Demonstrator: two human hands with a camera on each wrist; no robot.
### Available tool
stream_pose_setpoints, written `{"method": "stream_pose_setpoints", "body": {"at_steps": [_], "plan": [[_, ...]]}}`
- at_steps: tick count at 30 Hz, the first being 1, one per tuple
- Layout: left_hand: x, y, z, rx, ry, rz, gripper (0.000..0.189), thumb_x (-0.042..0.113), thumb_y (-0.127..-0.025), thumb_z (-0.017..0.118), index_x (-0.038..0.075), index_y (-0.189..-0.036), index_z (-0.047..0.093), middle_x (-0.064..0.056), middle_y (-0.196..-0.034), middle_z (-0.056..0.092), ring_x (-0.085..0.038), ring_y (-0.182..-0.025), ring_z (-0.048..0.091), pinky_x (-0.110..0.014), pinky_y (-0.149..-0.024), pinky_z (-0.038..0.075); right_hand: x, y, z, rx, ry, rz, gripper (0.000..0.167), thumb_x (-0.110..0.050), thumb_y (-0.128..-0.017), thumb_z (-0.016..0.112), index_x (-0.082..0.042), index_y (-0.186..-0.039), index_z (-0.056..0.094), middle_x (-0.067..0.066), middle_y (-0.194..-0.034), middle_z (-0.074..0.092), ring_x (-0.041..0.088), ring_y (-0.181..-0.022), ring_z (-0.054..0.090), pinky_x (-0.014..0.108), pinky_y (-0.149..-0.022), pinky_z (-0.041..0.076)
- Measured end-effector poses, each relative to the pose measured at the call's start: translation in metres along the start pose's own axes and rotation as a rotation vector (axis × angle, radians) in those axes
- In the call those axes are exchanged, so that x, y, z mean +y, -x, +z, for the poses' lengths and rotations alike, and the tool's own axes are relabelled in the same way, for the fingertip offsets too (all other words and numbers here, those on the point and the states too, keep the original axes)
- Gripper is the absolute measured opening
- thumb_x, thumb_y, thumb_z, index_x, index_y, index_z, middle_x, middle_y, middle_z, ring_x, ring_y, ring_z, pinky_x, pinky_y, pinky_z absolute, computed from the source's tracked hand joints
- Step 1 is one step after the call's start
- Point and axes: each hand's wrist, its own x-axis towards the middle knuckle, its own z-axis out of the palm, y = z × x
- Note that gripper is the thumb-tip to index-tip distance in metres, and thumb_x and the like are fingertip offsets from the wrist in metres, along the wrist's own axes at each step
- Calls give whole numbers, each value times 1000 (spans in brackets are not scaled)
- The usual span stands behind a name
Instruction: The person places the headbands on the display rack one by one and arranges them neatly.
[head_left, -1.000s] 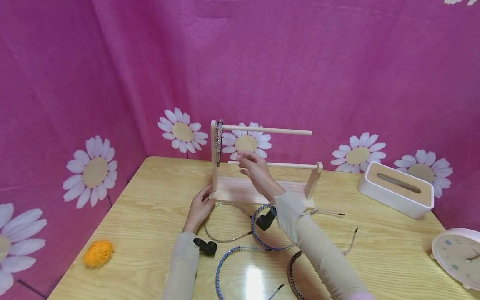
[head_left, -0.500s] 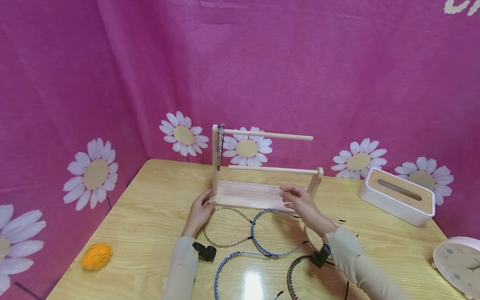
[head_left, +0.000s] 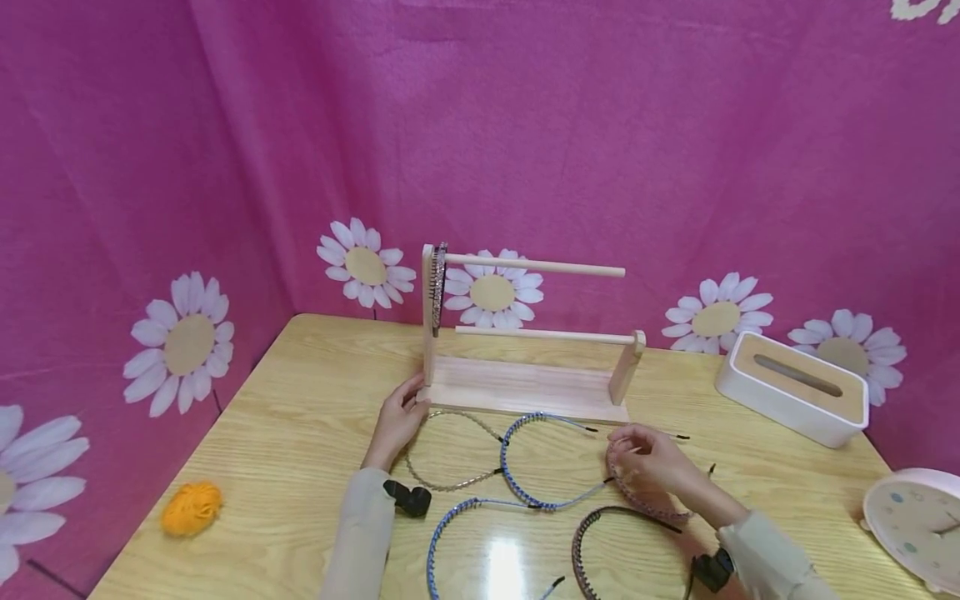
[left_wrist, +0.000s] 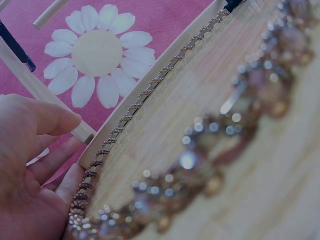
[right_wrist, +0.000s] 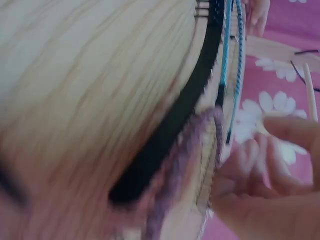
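My left hand grips the left front corner of a wooden two-rod rack, fingers around the base's end. A sparkly beaded headband hangs on the rack's upper rod, against the left post. My right hand is over a pinkish-purple headband lying on the table, its fingertips by the curve. In the right wrist view, the fingers are loosely bent beside this headband, with nothing visible between their tips. A beaded gold-toned headband lies beside my left hand.
On the wooden table lie two blue headbands and a dark brown one. Orange yarn is at left. A tissue box and a clock stand at right. A pink curtain backs the table.
My right hand has come away from the rack's lower rod, passing down and right to the pinkish-purple headband. My left hand keeps its grip on the rack's corner.
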Motion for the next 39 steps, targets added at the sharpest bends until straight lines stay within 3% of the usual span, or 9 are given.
{"method": "stream_pose_setpoints", "body": {"at_steps": [4, 10, 17, 21, 24, 28, 33, 37, 39], "plan": [[0, 0, 1, 5, -7, -17, 49, -4, -93, 54, -6, -141, 46, -27, -142, 48, -39, -134, 46, -47, -114, 40, 9, 12, -15, -167, 49, -22, 32, 0, -88, 59, 18, -114, 54, 12, -92, 65, 0, -76, 58, 18, -64, 53], [1, 0, 0, 8, 11, -27, 49, -4, -92, 54, -5, -141, 46, -27, -142, 49, -37, -134, 46, -46, -115, 39, 22, 23, -29, -370, -22, -2, 34, -3, -91, 59, 20, -115, 50, 0, -90, 64, 1, -79, 59, 15, -68, 51], [2, 1, 0, -1, 6, -22, 49, -3, -94, 53, -7, -141, 44, -29, -142, 48, -39, -134, 45, -47, -115, 38, 28, 27, -32, -403, 15, -79, 29, -3, -90, 62, 18, -110, 54, -7, -88, 62, -2, -78, 56, 14, -66, 47], [16, 8, -1, -10, 19, -22, 49, -6, -93, 52, -12, -140, 42, -33, -141, 46, -43, -134, 44, -50, -115, 38, 26, 28, -31, -404, 24, -89, 27, -2, -90, 62, 17, -108, 55, -7, -87, 60, -3, -77, 54, 14, -63, 45], [15, 7, -1, -8, 13, -27, 49, -6, -93, 51, -12, -140, 42, -33, -141, 46, -43, -134, 44, -51, -115, 37, 25, 28, -28, -373, 38, -98, 25, 0, -88, 61, 17, -107, 56, -6, -85, 60, -3, -75, 53, 14, -63, 45], [0, 0, 0, 1, 12, -27, 49, -4, -93, 52, -8, -141, 44, -29, -142, 48, -39, -134, 45, -48, -115, 38, 19, 32, -27, -250, 116, -95, 22, 1, -88, 59, 13, -106, 61, -2, -85, 60, -4, -74, 52, 15, -62, 46], [0, 1, 1, 1, 26, -21, 49, -4, -93, 53, -8, -141, 44, -30, -141, 48, -39, -134, 46, -48, -115, 39, 6, 38, -34, -82, 153, -11, 29, -6, -93, 56, 12, -116, 62, 4, -92, 63, -4, -76, 50, 18, -60, 46], [1, 2, 0, 0, 31, -11, 49, -5, -93, 52, -9, -141, 43, -31, -141, 48, -41, -133, 46, -49, -114, 39, -2, 41, -43, 38, 124, 28, 34, -11, -97, 55, 11, -123, 60, -4, -98, 67, -4, -78, 53, 20, -62, 50], [1, 1, 0, 2, 27, -7, 49, -5, -93, 52, -9, -141, 43, -31, -141, 48, -41, -133, 46, -49, -114, 39, -5, 41, -49, 101, 85, 42, 28, -13, -98, 54, 0, -121, 66, -11, -94, 66, -3, -76, 55, 21, -62, 51]]}}
